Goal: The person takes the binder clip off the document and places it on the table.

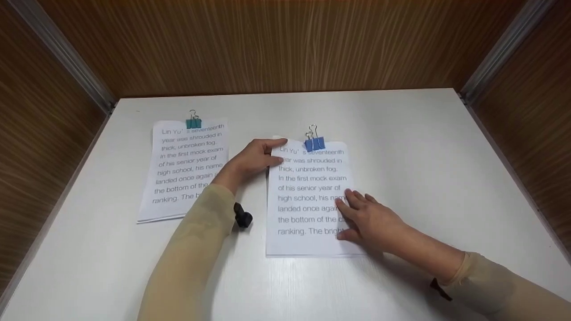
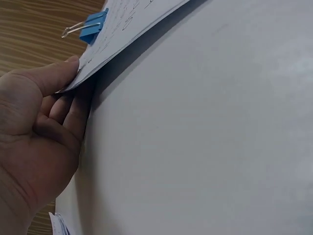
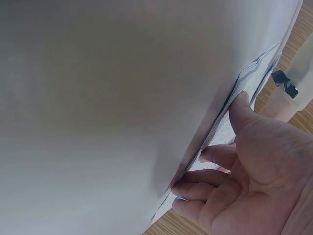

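A stack of printed sheets (image 1: 308,245) lies in the middle of the white table, with a blue binder clip (image 1: 315,144) on its top edge, wire handles pointing away. My left hand (image 1: 252,158) pinches the stack's upper left corner. In the left wrist view the thumb (image 2: 63,76) lies over the paper and the other fingers reach beneath it, the corner raised off the table. Over the stack's lower right edge rests my right hand (image 1: 374,220), its fingers spread and fairly straight. The right wrist view has its thumb (image 3: 239,105) and fingertips along the paper's edge.
To the left lies a similar printed stack (image 1: 178,174) with a green binder clip (image 1: 193,123) at its top; my left forearm (image 1: 187,254) covers its lower right corner. Wood-grain panels (image 1: 285,49) enclose the table (image 1: 428,156) at the back and both sides.
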`<state>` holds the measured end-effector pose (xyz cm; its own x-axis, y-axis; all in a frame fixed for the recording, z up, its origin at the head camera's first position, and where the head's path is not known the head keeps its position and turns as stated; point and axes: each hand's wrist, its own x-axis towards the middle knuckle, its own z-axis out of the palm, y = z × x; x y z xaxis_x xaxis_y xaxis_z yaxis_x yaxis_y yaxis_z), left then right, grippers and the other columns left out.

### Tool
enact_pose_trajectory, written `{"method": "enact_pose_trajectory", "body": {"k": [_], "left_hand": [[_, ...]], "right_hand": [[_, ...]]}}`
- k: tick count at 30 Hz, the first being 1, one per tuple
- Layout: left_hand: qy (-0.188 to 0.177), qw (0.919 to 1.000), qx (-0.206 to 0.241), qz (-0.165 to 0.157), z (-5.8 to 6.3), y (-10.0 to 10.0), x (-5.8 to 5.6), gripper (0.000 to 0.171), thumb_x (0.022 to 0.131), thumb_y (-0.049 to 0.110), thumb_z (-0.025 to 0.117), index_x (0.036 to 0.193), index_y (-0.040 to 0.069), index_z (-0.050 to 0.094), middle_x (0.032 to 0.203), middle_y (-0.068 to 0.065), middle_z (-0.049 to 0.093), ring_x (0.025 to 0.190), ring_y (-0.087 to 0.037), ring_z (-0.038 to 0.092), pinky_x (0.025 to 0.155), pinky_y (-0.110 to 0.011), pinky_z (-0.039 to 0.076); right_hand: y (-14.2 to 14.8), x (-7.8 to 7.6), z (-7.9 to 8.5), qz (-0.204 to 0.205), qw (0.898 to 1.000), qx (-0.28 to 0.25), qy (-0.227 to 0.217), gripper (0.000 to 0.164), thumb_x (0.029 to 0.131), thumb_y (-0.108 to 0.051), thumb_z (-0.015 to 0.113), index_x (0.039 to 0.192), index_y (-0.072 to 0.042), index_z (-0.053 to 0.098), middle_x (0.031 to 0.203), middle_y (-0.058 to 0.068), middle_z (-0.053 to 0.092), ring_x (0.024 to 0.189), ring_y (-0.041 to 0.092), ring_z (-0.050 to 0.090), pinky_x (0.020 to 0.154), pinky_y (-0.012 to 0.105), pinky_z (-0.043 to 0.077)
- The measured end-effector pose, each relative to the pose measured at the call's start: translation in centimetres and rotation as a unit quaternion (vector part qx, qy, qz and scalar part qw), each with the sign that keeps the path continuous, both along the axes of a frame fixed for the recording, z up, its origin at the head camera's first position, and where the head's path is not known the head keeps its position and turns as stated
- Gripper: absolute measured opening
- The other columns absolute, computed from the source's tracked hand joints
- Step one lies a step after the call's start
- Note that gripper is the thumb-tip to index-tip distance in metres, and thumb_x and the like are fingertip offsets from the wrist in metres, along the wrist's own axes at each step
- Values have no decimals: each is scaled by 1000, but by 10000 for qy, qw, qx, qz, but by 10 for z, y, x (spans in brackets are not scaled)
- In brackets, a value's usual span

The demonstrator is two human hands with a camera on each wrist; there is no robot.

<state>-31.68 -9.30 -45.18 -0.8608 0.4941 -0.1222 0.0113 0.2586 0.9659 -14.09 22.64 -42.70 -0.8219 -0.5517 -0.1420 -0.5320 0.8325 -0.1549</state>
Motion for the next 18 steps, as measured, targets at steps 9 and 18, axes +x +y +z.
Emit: {"method": "enact_pose_trajectory", "body": {"k": [9, 18], "left_hand": [[-12, 9999, 78, 79, -5, -1, -1, 69, 96, -2, 73, 160, 10, 48, 135, -10, 72, 116, -24, 73, 110, -32, 49], [-180, 9993, 153, 276, -5, 1, 2, 68, 97, -1, 73, 159, 16, 51, 125, -10, 76, 104, -25, 77, 96, -31, 59]], "right_hand": [[-1, 0, 1, -67, 9999, 29, -94, 84, 96, -47, 77, 159, -1, 46, 162, 31, 40, 149, 50, 40, 121, 61, 34], [-1, 2, 1, 39, 9999, -122, 87, 82, 95, -44, 79, 156, 2, 50, 158, 33, 44, 145, 52, 44, 119, 61, 37]]}}
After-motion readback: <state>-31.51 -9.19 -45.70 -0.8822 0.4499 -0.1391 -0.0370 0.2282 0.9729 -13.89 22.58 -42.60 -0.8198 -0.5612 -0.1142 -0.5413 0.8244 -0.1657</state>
